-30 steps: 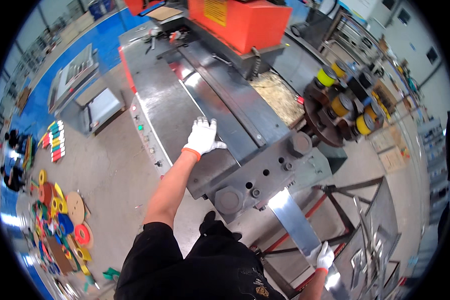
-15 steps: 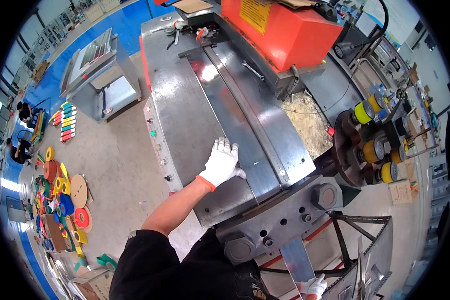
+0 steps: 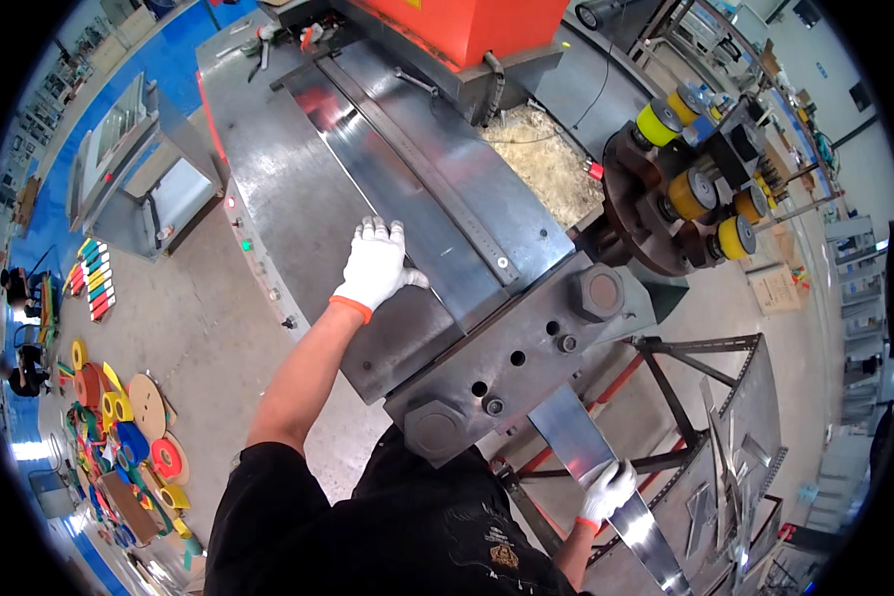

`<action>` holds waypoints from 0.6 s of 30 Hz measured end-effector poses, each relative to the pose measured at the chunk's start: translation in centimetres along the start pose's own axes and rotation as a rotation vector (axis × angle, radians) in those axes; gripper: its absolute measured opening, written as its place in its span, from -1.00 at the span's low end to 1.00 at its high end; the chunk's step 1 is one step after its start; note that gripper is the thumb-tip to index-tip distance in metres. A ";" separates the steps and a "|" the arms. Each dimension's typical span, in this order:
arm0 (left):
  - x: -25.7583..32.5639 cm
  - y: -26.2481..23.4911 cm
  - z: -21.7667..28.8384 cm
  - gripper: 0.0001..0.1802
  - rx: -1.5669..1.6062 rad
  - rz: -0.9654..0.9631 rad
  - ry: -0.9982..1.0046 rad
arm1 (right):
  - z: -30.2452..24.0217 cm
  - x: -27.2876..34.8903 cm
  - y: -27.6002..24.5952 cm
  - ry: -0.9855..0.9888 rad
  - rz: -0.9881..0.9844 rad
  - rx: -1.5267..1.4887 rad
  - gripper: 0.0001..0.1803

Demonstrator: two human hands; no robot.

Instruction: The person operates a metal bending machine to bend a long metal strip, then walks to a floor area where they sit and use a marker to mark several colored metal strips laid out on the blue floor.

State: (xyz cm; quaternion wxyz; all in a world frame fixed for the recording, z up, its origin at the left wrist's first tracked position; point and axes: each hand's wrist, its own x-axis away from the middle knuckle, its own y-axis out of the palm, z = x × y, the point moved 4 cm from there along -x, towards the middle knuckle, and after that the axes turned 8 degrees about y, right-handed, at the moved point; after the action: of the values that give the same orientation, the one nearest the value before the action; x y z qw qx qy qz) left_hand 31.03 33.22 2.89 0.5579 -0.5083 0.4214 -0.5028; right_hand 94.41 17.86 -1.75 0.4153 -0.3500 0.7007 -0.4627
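My left hand (image 3: pixel 377 263), in a white glove with an orange cuff, lies with fingers stretched out on the grey steel machine bed (image 3: pixel 298 199), beside the edge of a shiny metal plate (image 3: pixel 407 214). A steel guide bar (image 3: pixel 417 159) runs along that plate. At the lower right my right hand (image 3: pixel 608 491), gloved alike, closes round a long shiny metal strip (image 3: pixel 569 432). The strip comes out from below a heavy bolted steel bar (image 3: pixel 512 363) at the bed's near end. Whether strip and plate are one piece is hidden there.
A red-orange machine housing (image 3: pixel 467 30) stands beyond the bed, with a wrench (image 3: pixel 417 81) before it. Rightward are a turret with yellow rollers (image 3: pixel 690 194) and a black frame (image 3: pixel 656 382) with scrap strips (image 3: pixel 725 467). Coloured tape rolls (image 3: pixel 134 447) lie on the floor at left.
The view has shifted, so the bed appears further left. My right hand now shows fully, gripping the strip, and more of the strip is visible. My left hand still lies on the bed.
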 end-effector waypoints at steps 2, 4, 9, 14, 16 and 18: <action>0.0 -0.3 0.1 0.32 0.007 -0.022 0.001 | 0.1 0.8 -1.2 -0.048 0.051 -0.035 -0.61; 0.0 -0.7 0.2 0.32 0.016 -0.023 -0.005 | 0.7 -0.1 -1.8 -0.036 -0.048 -0.035 -0.57; 0.1 -1.4 0.4 0.31 0.007 -0.060 -0.017 | 1.1 -4.8 0.1 0.162 -0.284 0.048 -0.22; 0.5 -1.4 0.6 0.29 0.030 -0.037 -0.019 | -0.8 -5.7 1.2 0.028 -0.285 0.053 -0.16; 0.6 -1.3 0.6 0.28 0.038 -0.007 -0.020 | -0.6 -5.6 1.3 0.092 -0.341 0.034 -0.15; 0.5 -1.1 0.5 0.31 0.015 -0.010 -0.023 | -0.8 -5.6 1.3 0.047 -0.335 0.053 -0.16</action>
State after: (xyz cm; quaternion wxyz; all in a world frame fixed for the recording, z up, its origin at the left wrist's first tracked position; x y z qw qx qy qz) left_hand 31.41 32.80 4.05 0.5640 -0.5119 0.4085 -0.5030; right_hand 95.87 23.41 -1.34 0.3249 -0.4401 0.6296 -0.5517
